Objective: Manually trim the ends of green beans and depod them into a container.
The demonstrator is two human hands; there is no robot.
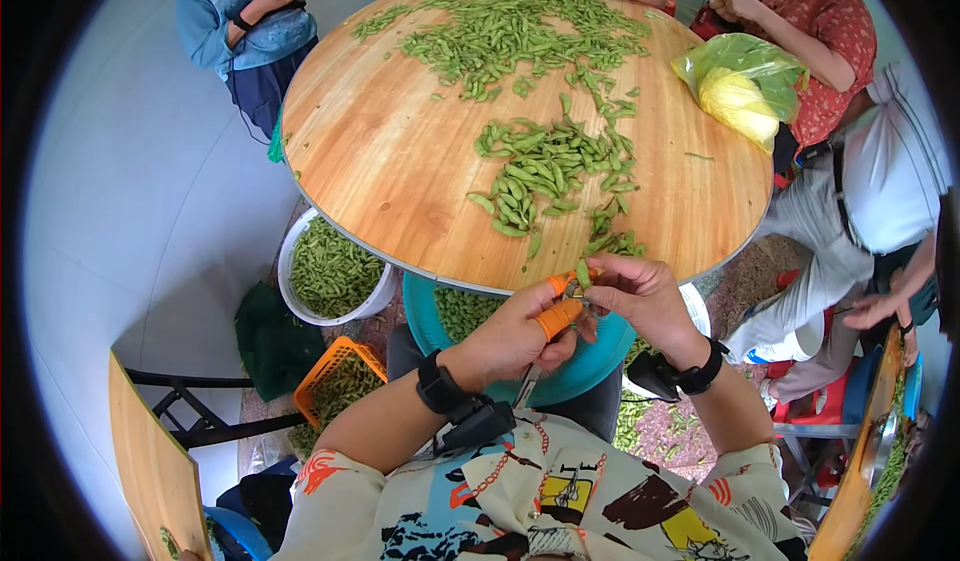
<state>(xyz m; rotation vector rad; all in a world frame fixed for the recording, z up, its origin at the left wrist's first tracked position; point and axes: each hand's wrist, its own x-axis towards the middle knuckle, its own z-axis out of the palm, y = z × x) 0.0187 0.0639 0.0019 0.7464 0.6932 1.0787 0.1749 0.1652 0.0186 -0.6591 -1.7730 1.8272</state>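
Observation:
My left hand wears orange finger covers on thumb and forefinger and is closed around a small metal tool, probably scissors, whose handle shows below the palm. My right hand pinches a green soybean pod at the tool's tip. Both hands meet over a teal basin with green beans in it, just off the near edge of the round wooden table. Piles of pods lie on the table near my hands and farther back.
A white bucket of pods and an orange basket stand at the left. A yellow plastic bag rests on the table's right side. Several people sit around the table; another person is at the right.

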